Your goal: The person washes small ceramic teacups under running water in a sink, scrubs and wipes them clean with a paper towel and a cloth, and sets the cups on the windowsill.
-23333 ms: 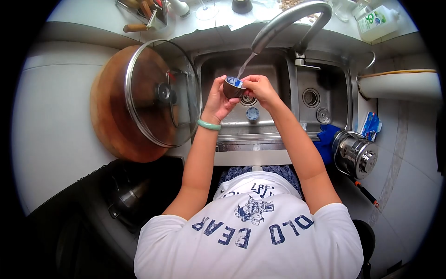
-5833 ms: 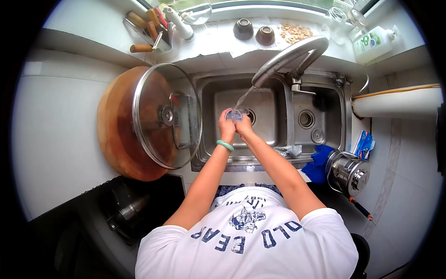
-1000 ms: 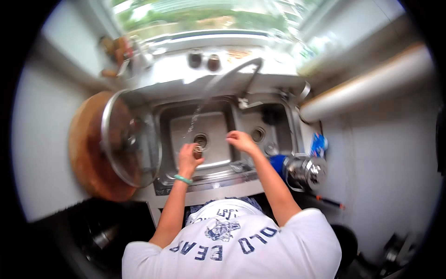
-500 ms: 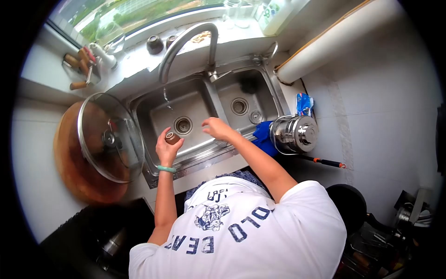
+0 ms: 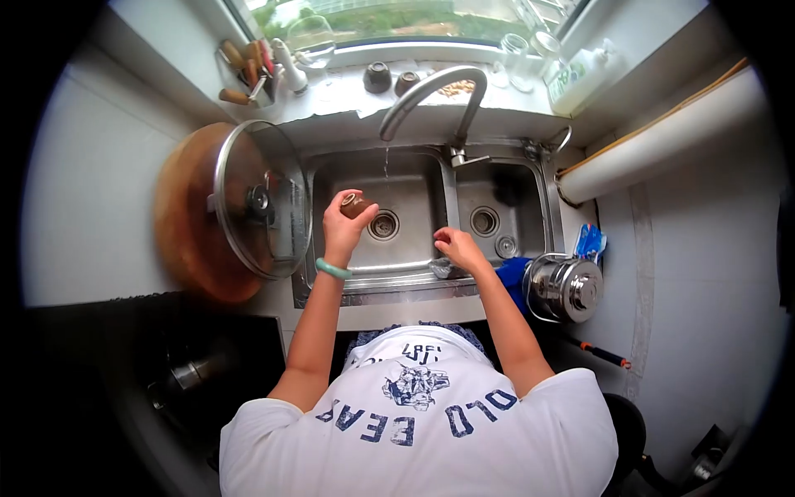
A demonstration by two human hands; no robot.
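Note:
In the head view my left hand [image 5: 341, 229] is closed around a small brown cup [image 5: 358, 205]. Its pale-ringed base faces up. Both are above the left basin [image 5: 414, 186] of the steel sink, just left of the drain [image 5: 383, 224]. A thin trickle of water falls from the curved faucet [image 5: 431, 87] behind the cup, apart from it. My right hand [image 5: 460, 249] hovers by the front end of the basin divider, fingers loosely curled, and I see nothing in it. Below it lies a clear, crumpled-looking item [image 5: 444, 267] whose kind I cannot make out.
Left of the sink, a glass lid [image 5: 224, 195] leans before a round wooden board [image 5: 184, 224]. Two dark cups [image 5: 378, 77], a knife block [image 5: 257, 83] and bottles line the windowsill. A steel pot [image 5: 563, 287] stands on the right beside a blue cloth [image 5: 513, 276].
My left hand has carried the cup farther back from the sink's front edge. My right hand has drawn slightly right and toward me. The whole view has turned.

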